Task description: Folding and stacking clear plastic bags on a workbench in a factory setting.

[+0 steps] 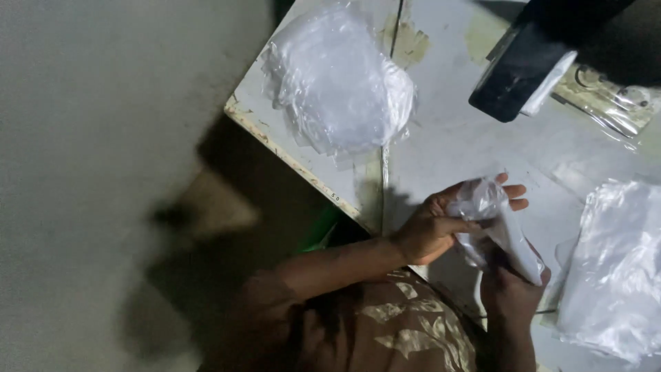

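My left hand (441,224) grips the top of a small clear plastic bag (482,203) over the white table (447,138). My right hand (509,289) comes up from below and holds a white flat item (516,244) that sits partly inside that bag. Both hands meet near the table's near edge. The bag crumples around the white item, and what the item is cannot be told.
A pile of clear plastic bags (337,83) lies at the table's far left corner. Another stack of clear bags (616,269) lies to the right. A black object (523,62) and a clear packet (613,100) rest at the back right. Grey floor lies left.
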